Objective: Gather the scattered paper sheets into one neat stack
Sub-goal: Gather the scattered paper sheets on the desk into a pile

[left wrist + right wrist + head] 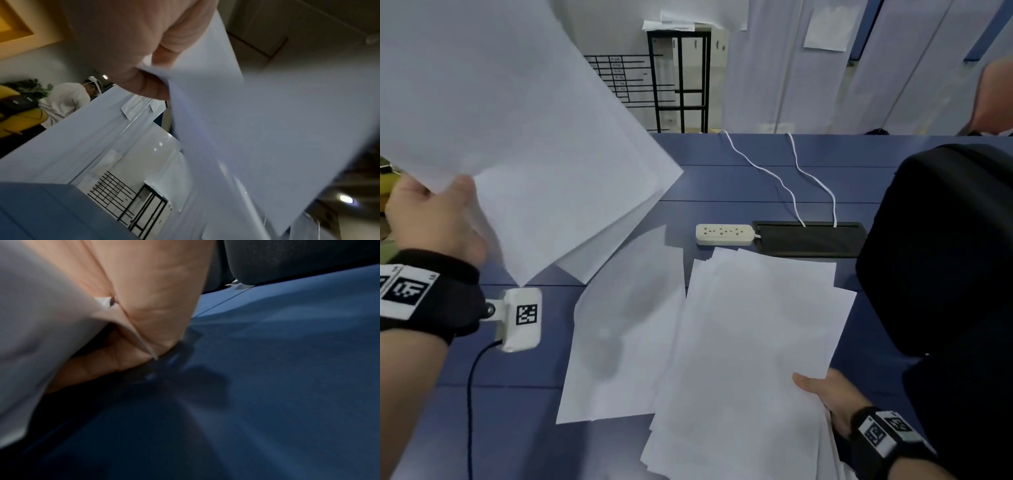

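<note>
Left hand point(431, 219) pinches raised sheets point(517, 137) left of the power strip point(724, 234). Right hand point(832, 397) grips fanned stack point(750, 359) just before it.

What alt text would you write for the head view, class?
The left hand holds raised paper sheets, while the right hand grips a fanned pile on a blue table. One sheet lies between them, below a power strip.

Matt white paper sheets point(750, 342), a smooth blue table point(722, 178), a glossy plastic power strip point(724, 234).
</note>
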A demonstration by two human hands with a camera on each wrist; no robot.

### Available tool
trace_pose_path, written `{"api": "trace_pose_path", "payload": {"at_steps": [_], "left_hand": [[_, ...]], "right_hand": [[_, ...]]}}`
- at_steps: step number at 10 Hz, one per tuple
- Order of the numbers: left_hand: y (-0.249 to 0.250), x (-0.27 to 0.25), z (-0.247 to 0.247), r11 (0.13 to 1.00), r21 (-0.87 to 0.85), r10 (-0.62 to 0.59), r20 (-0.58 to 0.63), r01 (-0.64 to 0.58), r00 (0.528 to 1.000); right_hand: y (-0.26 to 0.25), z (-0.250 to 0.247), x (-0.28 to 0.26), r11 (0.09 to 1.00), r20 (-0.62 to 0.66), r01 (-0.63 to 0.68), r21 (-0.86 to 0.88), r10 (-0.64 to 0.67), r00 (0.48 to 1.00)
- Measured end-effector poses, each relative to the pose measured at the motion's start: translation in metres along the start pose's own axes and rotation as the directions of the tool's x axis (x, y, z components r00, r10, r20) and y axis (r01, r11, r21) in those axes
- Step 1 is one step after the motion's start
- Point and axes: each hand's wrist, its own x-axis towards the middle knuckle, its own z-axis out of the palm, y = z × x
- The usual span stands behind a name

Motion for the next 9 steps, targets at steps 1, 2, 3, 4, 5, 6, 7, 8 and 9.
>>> {"api": "trace_pose_path", "payload": {"at_steps": [1,2,3,4,5,6,7,8,9], "left_hand": [[-0.071,-0.012,0.092,0.985,-0.172,0.010,0.097,0.007,0.995],[-0.089,-0.045,0.122,0.992,-0.121,-0.013,0.229,0.042,0.973],[-0.122,-0.081,0.147,0.994,0.022,-0.105,0.393,0.105,0.913],[-0.164,-0.118,0.162,0.955,0.209,-0.291,0.539,0.209,0.790],[-0.195,-0.145,0.170,0.909,0.369,-0.395,0.612,0.195,0.686],[-0.216,-0.157,0.174,0.844,0.519,-0.485,0.635,0.134,0.601],[-0.227,-0.167,0.178,0.781,0.624,-0.524,0.656,0.000,0.544],[-0.228,-0.180,0.182,0.751,0.656,-0.536,0.671,-0.074,0.513],[-0.230,-0.189,0.186,0.765,0.638,-0.516,0.689,-0.089,0.509]], "right_hand": [[0.002,-0.001,-0.001,0.999,0.041,0.031,0.029,-0.033,0.999],[0.006,-0.005,0.003,0.997,0.084,0.057,0.046,-0.061,0.995],[0.005,-0.006,0.005,0.999,0.078,0.047,0.007,-0.047,0.996],[0.001,-0.003,0.000,0.999,0.034,0.040,0.004,-0.040,0.999],[-0.002,-0.002,0.002,1.000,-0.050,0.001,0.019,0.000,0.999],[0.002,-0.007,0.006,0.978,-0.095,-0.118,0.172,0.136,0.986],[0.001,-0.008,0.006,0.961,-0.033,-0.133,0.243,0.145,0.989],[-0.002,-0.006,0.004,0.981,0.062,-0.083,0.174,0.073,0.995],[-0.005,-0.003,0.002,0.999,-0.045,0.028,0.033,-0.027,0.999]]}}
